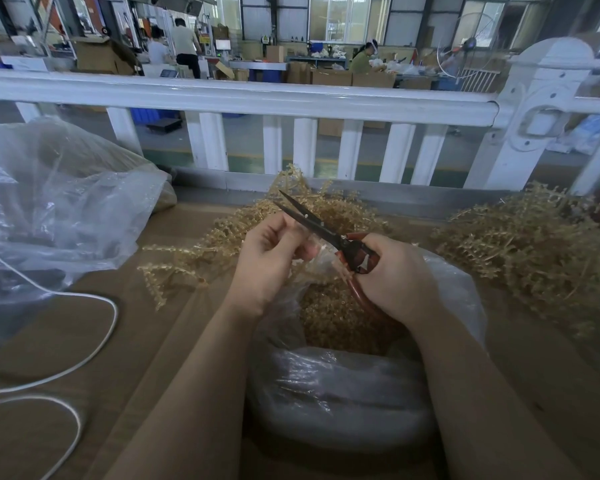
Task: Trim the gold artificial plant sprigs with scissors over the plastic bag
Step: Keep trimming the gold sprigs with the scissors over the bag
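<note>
Bare desk lies open near my left, crossed only by a white cable; sprig heaps, a big bag and the far railing hem me in

head view, downward, near hands

- The scissors in my right hand have dark, near-black blades and reddish-brown handles.
- The sprigs are pale gold.
- The bag under my hands is clear, greyish plastic.
- The cord is white.
- The railing looks white, perhaps faintly bluish.
</note>
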Tool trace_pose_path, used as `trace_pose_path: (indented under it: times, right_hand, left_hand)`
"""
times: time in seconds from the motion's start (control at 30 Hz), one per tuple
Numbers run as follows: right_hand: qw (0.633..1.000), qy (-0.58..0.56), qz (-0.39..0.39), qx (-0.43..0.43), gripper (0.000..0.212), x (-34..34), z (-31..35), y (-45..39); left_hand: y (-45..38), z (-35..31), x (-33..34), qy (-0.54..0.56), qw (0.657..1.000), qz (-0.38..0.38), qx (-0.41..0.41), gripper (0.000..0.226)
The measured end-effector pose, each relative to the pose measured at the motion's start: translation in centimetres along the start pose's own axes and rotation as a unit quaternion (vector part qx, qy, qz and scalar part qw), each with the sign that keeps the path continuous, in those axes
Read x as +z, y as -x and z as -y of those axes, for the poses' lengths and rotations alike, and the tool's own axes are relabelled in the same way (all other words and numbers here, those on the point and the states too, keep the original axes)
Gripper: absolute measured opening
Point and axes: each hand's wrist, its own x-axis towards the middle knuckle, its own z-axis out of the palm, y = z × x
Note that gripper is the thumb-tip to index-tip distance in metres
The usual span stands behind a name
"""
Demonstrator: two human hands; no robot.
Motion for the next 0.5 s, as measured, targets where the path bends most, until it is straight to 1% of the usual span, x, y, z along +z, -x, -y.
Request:
trace_pose_path:
  times: [0.13, 0.23, 0.33, 0.5]
  right_hand:
    - [1.000, 0.011, -0.002, -0.005, 0.036, 0.09, -0.12, 0.02]
    - [1.000, 0.023, -0.008, -0.012, 0.040, 0.13, -0.15, 0.01]
    - [1.000, 0.021, -0.006, -0.011, 0.036, 0.09, -0.22, 0.01]
    - [1.000, 0.022, -0.012, -0.017, 0.033, 0.09, -0.03, 0.13]
  left_hand:
    - [0.09, -0.10, 0.27, -0.009, 1.000, -0.007, -0.004, 0.014]
    - [0.15, -0.09, 0.21, -0.038, 0.999, 0.003, 0.008, 0.018]
    - [0.21, -0.21, 0.17, -0.055, 0.998, 0.011, 0.017, 0.023]
    - [0.19, -0.22, 0.12, -0.057, 0.998, 0.007, 0.015, 0.023]
